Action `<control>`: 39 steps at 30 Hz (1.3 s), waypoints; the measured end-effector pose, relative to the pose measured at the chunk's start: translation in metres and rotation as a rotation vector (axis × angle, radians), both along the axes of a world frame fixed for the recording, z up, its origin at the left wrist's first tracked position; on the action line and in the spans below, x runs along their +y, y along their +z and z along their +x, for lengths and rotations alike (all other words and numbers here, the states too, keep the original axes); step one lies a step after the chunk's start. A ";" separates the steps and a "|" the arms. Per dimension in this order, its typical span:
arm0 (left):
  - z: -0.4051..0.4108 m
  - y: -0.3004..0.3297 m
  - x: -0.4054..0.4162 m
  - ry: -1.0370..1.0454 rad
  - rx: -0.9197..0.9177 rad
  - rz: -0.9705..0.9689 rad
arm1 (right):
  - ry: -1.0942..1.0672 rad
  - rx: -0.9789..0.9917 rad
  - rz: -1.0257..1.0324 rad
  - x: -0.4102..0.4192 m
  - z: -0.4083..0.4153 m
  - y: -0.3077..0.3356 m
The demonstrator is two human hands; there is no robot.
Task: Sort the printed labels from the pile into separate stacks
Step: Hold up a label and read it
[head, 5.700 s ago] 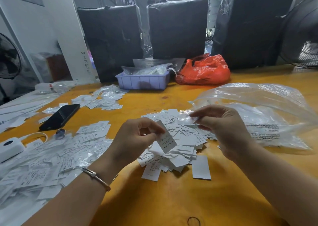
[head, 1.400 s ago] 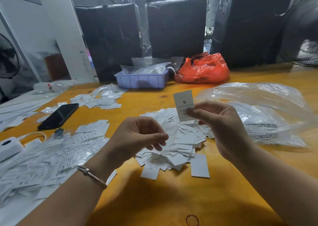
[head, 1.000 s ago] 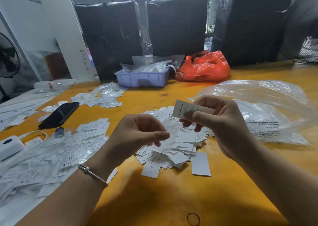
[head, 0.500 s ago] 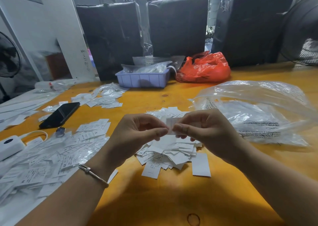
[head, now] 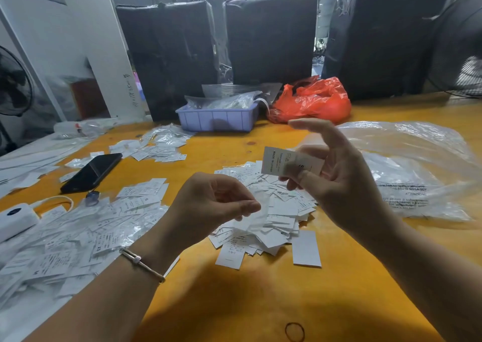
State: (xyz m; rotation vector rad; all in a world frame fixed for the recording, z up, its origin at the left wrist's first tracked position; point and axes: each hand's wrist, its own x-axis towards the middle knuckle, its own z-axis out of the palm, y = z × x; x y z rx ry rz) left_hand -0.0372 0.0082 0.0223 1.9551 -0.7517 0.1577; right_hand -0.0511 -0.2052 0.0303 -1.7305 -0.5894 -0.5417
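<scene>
A loose pile of white printed labels (head: 273, 211) lies in the middle of the orange table (head: 260, 302). My right hand (head: 339, 180) is raised above the pile and pinches a single printed label (head: 276, 160) between thumb and middle fingers, with the index finger stretched out. My left hand (head: 208, 206) hovers at the pile's left edge and pinches a thin clear sleeve (head: 257, 218) that hangs from its fingertips. A wide spread of labels in clear sleeves (head: 86, 229) covers the table to the left. A smaller heap of labels (head: 156, 148) lies further back.
A black phone (head: 91, 172) and a white device (head: 15, 219) with a cable sit at the left. A large clear plastic bag (head: 407, 164) lies at the right. A blue tray (head: 219, 118), a red bag (head: 313, 101) and black wrapped bundles (head: 271, 36) stand at the back.
My hands met over the pile, then came apart. My right hand rose to the right with the printed label. My left hand kept the clear sleeve and stayed low.
</scene>
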 end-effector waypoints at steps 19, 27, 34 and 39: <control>-0.003 0.002 -0.002 0.018 -0.034 0.010 | -0.101 -0.170 -0.123 0.002 -0.008 0.004; -0.004 0.003 -0.002 0.008 -0.041 0.013 | -0.098 -0.180 -0.177 0.001 -0.006 0.002; -0.004 0.004 -0.002 0.008 -0.049 0.029 | -0.074 -0.168 -0.128 0.000 -0.008 0.004; -0.004 0.004 -0.002 0.003 -0.052 0.037 | -0.066 -0.163 -0.169 0.002 -0.008 0.003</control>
